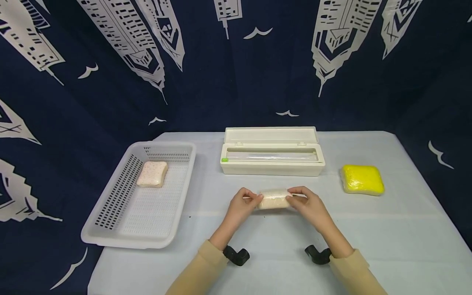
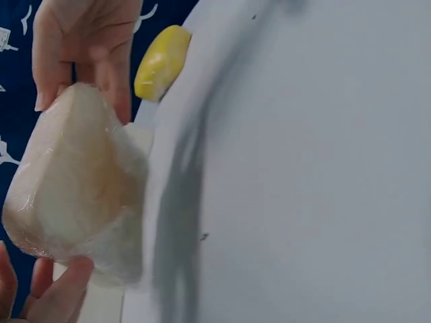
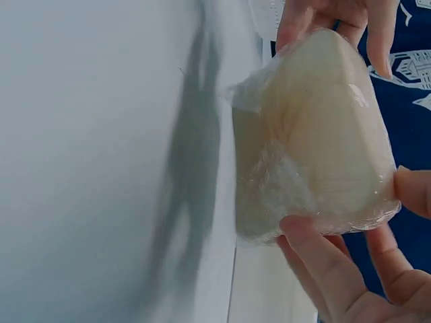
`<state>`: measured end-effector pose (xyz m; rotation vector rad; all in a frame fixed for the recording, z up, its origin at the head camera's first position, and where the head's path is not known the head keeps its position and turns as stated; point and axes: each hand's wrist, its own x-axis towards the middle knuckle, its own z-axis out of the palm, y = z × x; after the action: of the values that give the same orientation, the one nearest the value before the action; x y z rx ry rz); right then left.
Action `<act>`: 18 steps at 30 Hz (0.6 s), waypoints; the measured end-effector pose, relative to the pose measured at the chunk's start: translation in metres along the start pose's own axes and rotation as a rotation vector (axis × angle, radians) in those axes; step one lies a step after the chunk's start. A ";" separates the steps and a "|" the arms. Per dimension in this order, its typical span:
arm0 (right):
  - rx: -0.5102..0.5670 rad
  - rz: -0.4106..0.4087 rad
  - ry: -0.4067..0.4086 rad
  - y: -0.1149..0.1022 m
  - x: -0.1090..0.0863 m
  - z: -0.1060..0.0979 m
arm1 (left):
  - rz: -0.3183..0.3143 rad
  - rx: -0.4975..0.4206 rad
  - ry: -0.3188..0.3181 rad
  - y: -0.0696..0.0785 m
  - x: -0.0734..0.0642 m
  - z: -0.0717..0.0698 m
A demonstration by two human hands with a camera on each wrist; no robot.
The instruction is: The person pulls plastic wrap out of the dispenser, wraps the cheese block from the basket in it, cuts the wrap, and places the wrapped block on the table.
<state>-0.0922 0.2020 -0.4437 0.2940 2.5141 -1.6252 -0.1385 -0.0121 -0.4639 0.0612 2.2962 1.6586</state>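
Observation:
A cream-coloured, soft-edged block wrapped in clear cling film (image 1: 273, 199) is held up above the table by both hands. My left hand (image 1: 241, 207) pinches its left end between thumb and fingers. At the opposite end, my right hand (image 1: 312, 209) grips it the same way. Close up in the left wrist view, the wrapped block (image 2: 81, 175) shows film bunched and creased over one face. The right wrist view also shows wrinkled film on the block (image 3: 316, 134), with a loose flap at one edge. Its shadow falls on the white cloth, apart from it.
Behind the hands stands a white cling film dispenser (image 1: 273, 169), lid raised, with a film roll inside. A white perforated basket (image 1: 184, 192) at left holds a pale speckled square block (image 1: 153, 174). A yellow film-wrapped block (image 1: 363, 180) lies right, on the white-covered table (image 1: 405, 241).

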 end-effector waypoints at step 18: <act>-0.117 -0.075 -0.078 0.035 -0.012 0.020 | 0.061 0.161 -0.115 -0.030 -0.014 0.014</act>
<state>-0.0718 0.1965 -0.4803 0.1228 2.5768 -1.4768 -0.1172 -0.0121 -0.4927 0.2575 2.3567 1.4541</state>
